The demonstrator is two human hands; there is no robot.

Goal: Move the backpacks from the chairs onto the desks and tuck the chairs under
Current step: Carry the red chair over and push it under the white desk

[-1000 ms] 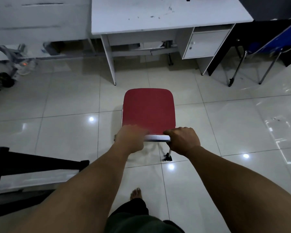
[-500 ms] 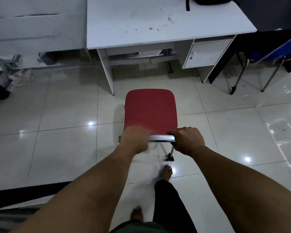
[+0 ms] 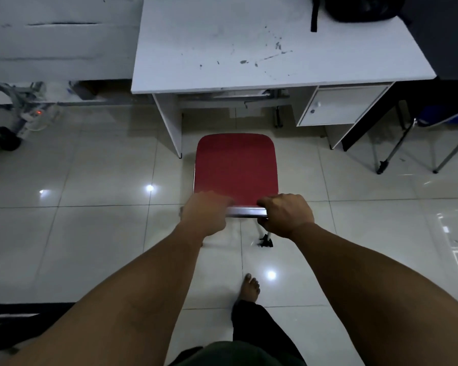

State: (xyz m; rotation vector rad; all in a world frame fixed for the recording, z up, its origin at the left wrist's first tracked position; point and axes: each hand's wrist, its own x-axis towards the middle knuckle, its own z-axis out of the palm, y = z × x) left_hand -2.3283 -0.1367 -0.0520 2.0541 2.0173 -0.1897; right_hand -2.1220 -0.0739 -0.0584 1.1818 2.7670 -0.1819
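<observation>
A red-seated chair (image 3: 236, 165) stands on the tiled floor, its front edge close to the opening of the white desk (image 3: 222, 48). My left hand (image 3: 205, 212) and my right hand (image 3: 287, 215) both grip the metal top bar of the chair's back (image 3: 245, 212), one at each end. A black backpack (image 3: 360, 7) lies on the desk's far right corner, with a strap hanging over the top. The chair seat carries nothing.
The desk has a drawer cabinet (image 3: 341, 105) on its right side and a leg panel (image 3: 169, 122) on the left. A blue chair (image 3: 444, 122) with metal legs stands at right. Cables and a power strip (image 3: 32, 114) lie at left. My bare foot (image 3: 249, 286) is behind the chair.
I have stepped forward with both hands on the chair back, and the chair has moved closer to the desk opening. The backpack on the desk has come into view.
</observation>
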